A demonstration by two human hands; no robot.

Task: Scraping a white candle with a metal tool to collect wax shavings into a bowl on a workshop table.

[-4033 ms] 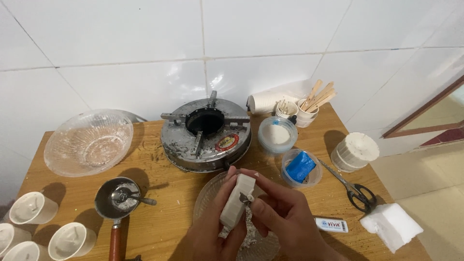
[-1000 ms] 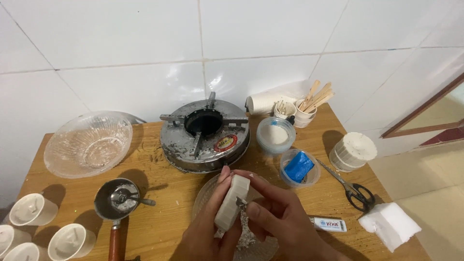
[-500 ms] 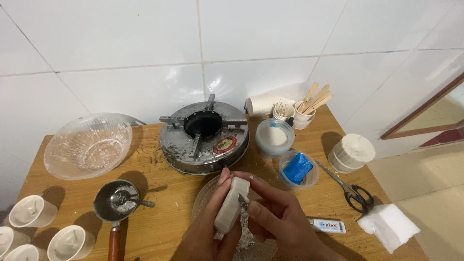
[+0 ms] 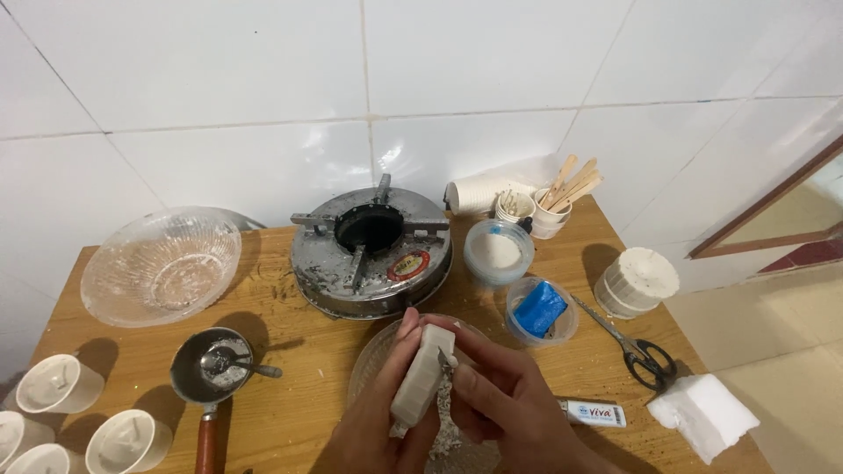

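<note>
Left hand (image 4: pixel 386 426) fingers clamped on white block (image 4: pixel 422 376); right hand (image 4: pixel 505 412) pinched small blade (image 4: pixel 444 360) against block, over glass plate (image 4: pixel 369 364).

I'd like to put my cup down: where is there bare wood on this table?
Bare wood shows between the clear glass bowl and the small metal saucepan, and between the round metal burner and that pan. The right end is crowded with the black-handled scissors, tub of blue pieces and folded white cloth.
</note>
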